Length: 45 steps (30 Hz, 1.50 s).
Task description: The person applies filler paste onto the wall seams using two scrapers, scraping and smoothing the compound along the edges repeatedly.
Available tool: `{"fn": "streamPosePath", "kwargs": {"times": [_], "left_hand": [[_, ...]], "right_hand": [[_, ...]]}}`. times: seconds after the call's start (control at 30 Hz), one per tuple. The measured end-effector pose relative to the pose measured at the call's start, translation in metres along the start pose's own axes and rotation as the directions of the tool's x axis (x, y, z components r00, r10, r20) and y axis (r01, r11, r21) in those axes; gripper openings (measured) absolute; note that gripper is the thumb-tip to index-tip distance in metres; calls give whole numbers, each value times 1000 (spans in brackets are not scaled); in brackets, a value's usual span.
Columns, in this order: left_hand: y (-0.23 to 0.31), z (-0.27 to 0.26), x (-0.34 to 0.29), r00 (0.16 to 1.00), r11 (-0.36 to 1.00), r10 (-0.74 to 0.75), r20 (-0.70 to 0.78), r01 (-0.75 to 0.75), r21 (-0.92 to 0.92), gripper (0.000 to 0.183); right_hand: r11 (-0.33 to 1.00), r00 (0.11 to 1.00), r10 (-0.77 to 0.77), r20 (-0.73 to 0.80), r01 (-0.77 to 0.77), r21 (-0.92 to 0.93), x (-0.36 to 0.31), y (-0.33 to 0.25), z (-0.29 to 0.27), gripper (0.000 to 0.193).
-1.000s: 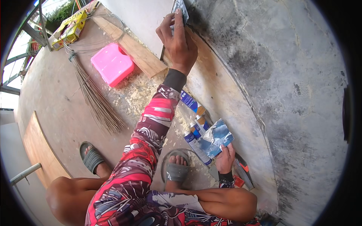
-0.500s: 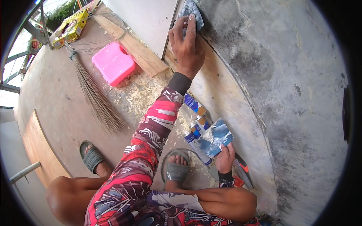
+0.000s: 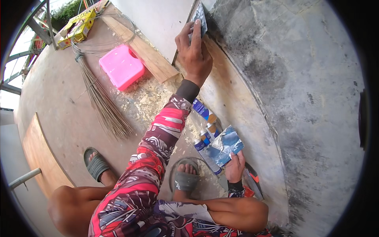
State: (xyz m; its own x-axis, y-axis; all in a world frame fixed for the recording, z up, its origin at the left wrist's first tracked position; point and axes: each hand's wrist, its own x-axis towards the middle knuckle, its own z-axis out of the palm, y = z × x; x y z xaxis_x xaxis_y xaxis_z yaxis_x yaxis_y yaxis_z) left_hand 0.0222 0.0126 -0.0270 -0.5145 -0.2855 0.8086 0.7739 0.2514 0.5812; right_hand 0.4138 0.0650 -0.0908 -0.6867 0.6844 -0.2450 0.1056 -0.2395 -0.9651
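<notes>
My left hand (image 3: 194,59) reaches far forward and grips a thin, grey-blue scraper (image 3: 200,19) smeared with filler. Its blade stands at the joint between the white panel (image 3: 158,23) and the grey wall (image 3: 300,79); whether it touches is hard to tell. Lower down, my right hand (image 3: 235,166) pinches the edge of a flat blue board (image 3: 231,147) that carries a patch of pale filler paste. Beside and partly under this board lie blue, white and brown tubes (image 3: 207,136) and a blue package (image 3: 203,110). A dark tool with an orange part (image 3: 254,179) lies beside my right hand.
A pink plastic case (image 3: 121,68) lies near a wooden plank (image 3: 138,47) on the crumb-strewn floor. Left of it are a stick broom (image 3: 100,100), loose wire and a yellow box (image 3: 81,25). A wooden board (image 3: 41,154) and metal pipe (image 3: 25,179) are at left.
My left hand has shifted slightly left and down. The scraper has turned, so its face looks narrower now. My right hand and the blue board have barely moved.
</notes>
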Motion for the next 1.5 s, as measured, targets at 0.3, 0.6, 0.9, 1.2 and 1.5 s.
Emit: {"fn": "streamPosePath", "kwargs": {"times": [0.3, 0.6, 0.9, 1.2, 1.5], "left_hand": [[17, -64, -41, 943, 958, -125, 307, 196, -209, 46], [24, -163, -104, 167, -103, -711, 683, 936, -336, 31], [57, -174, -89, 91, -154, -577, 812, 964, -217, 31], [98, -151, -120, 178, 92, -446, 877, 984, -153, 28], [17, -227, -142, -246, 789, 57, 968, 605, 107, 27]], "right_hand": [[998, 998, 25, 58, -28, 57, -1, -3, 2, 41], [984, 993, 60, 105, -77, 158, 5, -16, 15, 44], [978, 992, 76, 101, -94, 186, 10, -13, 56, 31], [996, 987, -28, -160, 13, -92, -13, -5, 3, 21], [975, 975, -212, -70, 206, -84, 5, -12, 36, 14]]}}
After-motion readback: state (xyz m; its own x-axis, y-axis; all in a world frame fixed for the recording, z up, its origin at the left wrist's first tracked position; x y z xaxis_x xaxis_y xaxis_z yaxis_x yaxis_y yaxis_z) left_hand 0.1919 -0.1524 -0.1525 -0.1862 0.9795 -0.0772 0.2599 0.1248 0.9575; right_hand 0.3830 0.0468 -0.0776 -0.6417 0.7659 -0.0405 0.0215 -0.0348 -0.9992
